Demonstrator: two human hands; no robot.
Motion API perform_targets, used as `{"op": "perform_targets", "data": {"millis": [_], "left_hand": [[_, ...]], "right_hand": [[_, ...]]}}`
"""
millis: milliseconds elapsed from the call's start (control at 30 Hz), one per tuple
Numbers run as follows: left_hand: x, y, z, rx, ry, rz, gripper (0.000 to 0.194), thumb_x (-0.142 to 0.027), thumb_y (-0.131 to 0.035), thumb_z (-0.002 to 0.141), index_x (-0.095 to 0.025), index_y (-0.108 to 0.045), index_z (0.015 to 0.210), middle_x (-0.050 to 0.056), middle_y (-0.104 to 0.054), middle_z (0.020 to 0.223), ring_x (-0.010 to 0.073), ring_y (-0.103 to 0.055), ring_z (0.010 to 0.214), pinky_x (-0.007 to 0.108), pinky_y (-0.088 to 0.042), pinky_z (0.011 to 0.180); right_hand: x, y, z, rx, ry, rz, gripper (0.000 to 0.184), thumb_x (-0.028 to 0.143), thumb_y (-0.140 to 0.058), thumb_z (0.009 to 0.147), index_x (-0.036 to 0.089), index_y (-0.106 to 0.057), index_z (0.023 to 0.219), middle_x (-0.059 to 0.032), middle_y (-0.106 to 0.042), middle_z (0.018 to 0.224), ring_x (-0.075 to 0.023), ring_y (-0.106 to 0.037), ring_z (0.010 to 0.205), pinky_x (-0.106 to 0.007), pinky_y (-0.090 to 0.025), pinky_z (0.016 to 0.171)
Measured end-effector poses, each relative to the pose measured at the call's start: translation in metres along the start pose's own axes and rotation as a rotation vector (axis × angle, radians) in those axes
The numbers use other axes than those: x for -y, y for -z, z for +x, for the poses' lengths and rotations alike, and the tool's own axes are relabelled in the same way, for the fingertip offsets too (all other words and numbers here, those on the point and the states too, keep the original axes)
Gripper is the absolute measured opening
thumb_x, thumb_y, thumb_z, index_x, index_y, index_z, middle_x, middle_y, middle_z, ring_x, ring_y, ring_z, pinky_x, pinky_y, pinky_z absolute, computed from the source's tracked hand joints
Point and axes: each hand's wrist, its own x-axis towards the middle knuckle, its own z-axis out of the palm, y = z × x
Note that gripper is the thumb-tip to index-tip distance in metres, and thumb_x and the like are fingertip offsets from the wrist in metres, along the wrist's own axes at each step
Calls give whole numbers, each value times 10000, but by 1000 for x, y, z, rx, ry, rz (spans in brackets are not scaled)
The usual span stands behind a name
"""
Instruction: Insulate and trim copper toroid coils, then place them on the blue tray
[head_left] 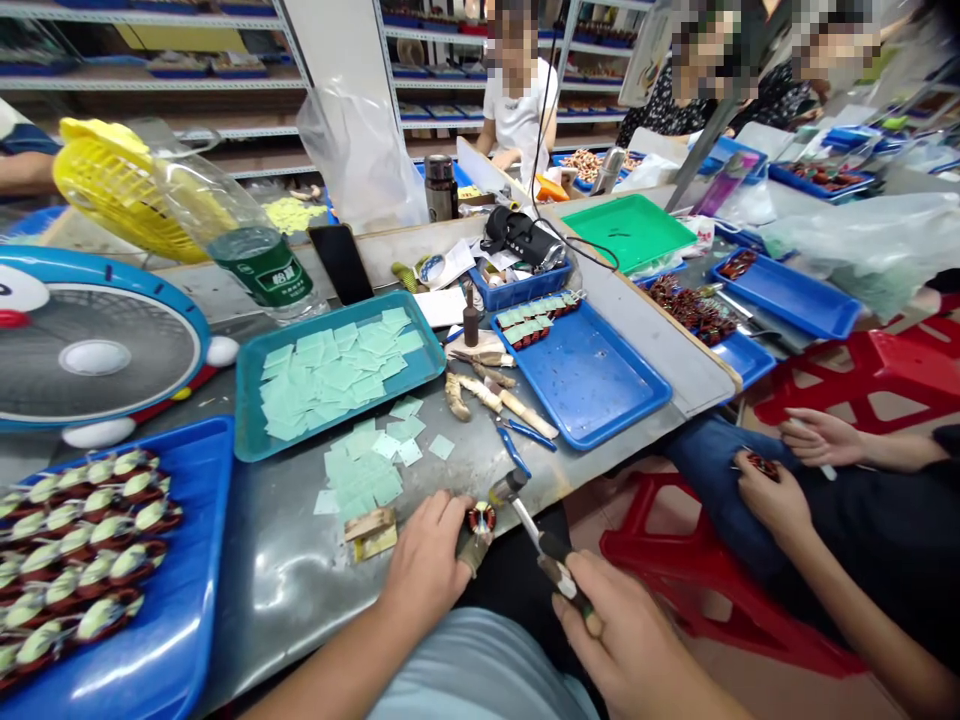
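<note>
My left hand point(427, 560) is closed round a small copper-wound ring coil point(481, 517) set on a short peg, at the near edge of the grey table point(300, 570). My right hand point(634, 645) grips the handle of a small hammer point(525, 510), whose metal head sits just right of the coil. Loose pale green paper squares point(367, 465) lie on the table just beyond my left hand. A small wooden block point(370, 524) rests left of that hand.
A teal tray point(255, 420) holds more green squares. Blue trays sit at the left point(187, 600), full of wound coils, and in the middle point(592, 375). A fan point(90, 350), a water bottle point(247, 240), and blue pliers point(517, 440) stand nearby. A seated co-worker's hands point(780, 480) are at the right.
</note>
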Motion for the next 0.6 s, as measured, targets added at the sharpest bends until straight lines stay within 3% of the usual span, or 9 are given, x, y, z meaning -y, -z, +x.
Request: {"op": "perform_targets", "data": {"millis": [200,367,500,600], "left_hand": [[1,0,2,-21,-35,36,226,-236,-623,912,-199,-626,1135,87,-628,1031,301,-617,1002,427,-492,893],[2,1,3,-23,-43,36,219,-219,-627,910,-210,-628,1129,77,-641,1030,290,-627,998,412,-490,893],[3,2,4,-19,-41,36,204,-225,-628,911,-216,-638,1114,77,-650,1021,284,-638,977,396,-491,868],[4,2,4,-17,-46,32,213,-218,-629,907,-221,-635,1120,72,-652,1027,277,-639,987,389,-486,883]], "right_hand": [[9,27,15,203,-12,-101,191,73,-474,907,227,-557,985,-24,-604,888,-183,-590,782,-283,-409,693],[3,33,16,135,61,-227,215,78,-518,885,227,-579,1029,-48,-603,970,-210,-568,854,-309,-407,757],[3,31,21,170,106,-302,212,63,-513,883,230,-579,996,-41,-604,933,-210,-543,810,-313,-385,735],[5,32,22,123,100,-308,183,78,-517,887,230,-575,970,-42,-598,934,-218,-530,827,-324,-375,752]]}}
